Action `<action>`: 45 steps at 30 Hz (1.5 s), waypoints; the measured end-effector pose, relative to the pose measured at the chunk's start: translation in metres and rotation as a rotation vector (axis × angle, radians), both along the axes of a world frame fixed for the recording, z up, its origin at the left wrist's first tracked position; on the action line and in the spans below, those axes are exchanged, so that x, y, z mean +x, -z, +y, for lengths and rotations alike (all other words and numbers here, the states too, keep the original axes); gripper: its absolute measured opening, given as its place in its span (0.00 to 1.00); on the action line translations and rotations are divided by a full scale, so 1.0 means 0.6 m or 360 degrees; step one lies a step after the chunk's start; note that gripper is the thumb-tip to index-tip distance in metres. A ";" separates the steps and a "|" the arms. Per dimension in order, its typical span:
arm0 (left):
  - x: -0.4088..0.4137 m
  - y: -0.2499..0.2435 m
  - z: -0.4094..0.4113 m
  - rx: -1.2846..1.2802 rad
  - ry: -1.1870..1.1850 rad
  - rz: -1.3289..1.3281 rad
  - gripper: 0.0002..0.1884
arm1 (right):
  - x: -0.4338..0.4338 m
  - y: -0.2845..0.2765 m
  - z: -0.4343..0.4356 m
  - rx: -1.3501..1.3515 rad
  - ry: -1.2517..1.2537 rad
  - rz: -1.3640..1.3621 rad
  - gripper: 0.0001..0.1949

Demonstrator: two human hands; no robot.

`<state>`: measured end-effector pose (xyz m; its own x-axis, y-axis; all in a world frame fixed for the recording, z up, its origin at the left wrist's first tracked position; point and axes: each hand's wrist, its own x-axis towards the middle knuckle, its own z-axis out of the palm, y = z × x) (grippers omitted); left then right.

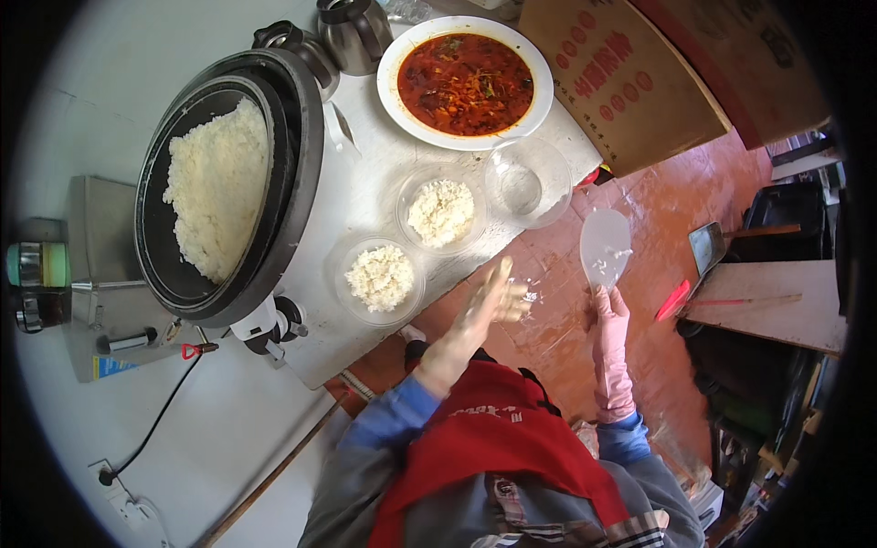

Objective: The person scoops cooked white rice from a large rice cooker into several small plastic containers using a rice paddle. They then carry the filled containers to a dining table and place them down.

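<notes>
My left hand (483,308), blurred, is off the table edge with its fingers apart and nothing in it; rice grains show near its fingertips. In a pink glove, my right hand (608,308) grips the handle of a pale plastic rice paddle (604,240) with grains stuck to it, over the floor. Two clear plastic bowls, one nearer (381,279) and one farther (442,212), hold white rice. Beside them a similar clear bowl (527,181) has no rice and sits at the table's edge. A large black rice cooker pot (301,198) holds a mound of rice (219,192).
A white plate of red, oily soup (466,85) stands at the back of the white table (342,198). Metal jugs (353,38) are behind the cooker. Cardboard boxes (623,82) stand back right. A dustpan (707,246) is on the right; a wooden pole (274,472) leans lower left.
</notes>
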<state>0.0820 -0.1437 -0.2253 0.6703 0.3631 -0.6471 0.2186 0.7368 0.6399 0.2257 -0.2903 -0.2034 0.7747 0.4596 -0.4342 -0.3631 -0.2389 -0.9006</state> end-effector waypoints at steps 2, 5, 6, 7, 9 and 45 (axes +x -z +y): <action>0.063 0.020 0.016 0.0012 -0.0259 -0.0067 0.41 | 0.006 0.010 -0.026 -0.0024 0.0036 -0.0004 0.12; 0.124 0.040 0.040 -0.0190 -0.0537 0.0019 0.38 | 0.009 0.012 -0.056 -0.0051 0.0090 0.0033 0.11; 0.133 0.050 0.049 -0.0210 -0.0543 0.0004 0.35 | 0.008 0.012 -0.061 -0.0042 0.0135 0.0066 0.10; 0.141 0.059 0.058 -0.0230 -0.0549 -0.0011 0.33 | 0.009 0.015 -0.069 -0.0045 0.0139 0.0066 0.11; 0.149 0.069 0.064 -0.0249 -0.0561 -0.0056 0.27 | 0.012 0.020 -0.079 -0.0053 0.0153 0.0060 0.11; -0.541 -0.296 0.245 0.0922 -0.1563 -0.0799 0.39 | -0.326 -0.306 0.610 0.0364 -0.1796 -0.1207 0.16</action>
<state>-0.2423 0.0035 -0.0478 0.0810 0.9964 0.0243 -0.6272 0.0320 0.7782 0.0299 0.0756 -0.0198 -0.0510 0.9944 0.0924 0.5195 0.1055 -0.8480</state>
